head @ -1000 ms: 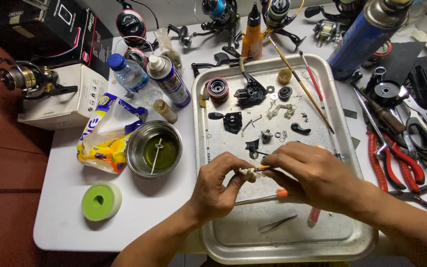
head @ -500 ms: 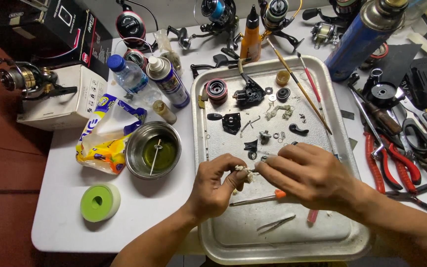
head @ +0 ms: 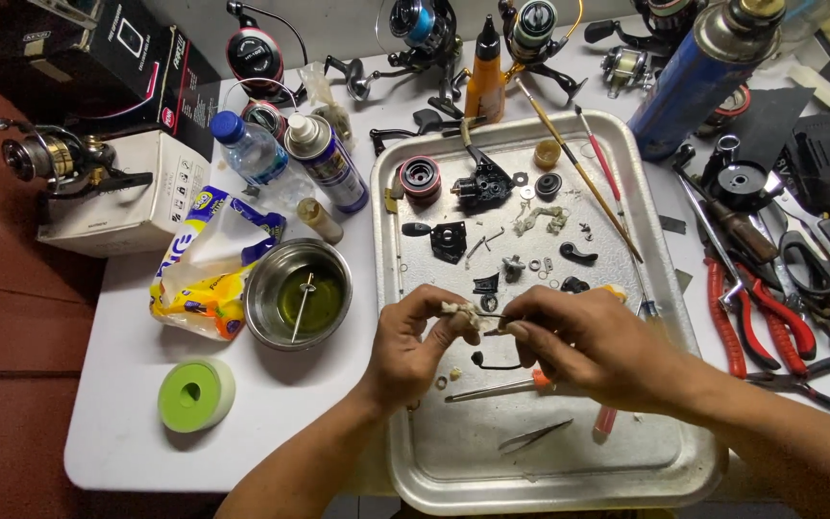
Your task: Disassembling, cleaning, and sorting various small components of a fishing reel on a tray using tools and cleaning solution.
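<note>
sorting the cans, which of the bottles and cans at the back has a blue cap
The small clear water bottle, left of the white-capped spray can. The orange bottle has a black nozzle, and the tall blue canister a metal top.

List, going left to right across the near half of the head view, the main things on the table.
Green tape roll → steel bowl → left hand → right hand → red-handled pliers.
</note>
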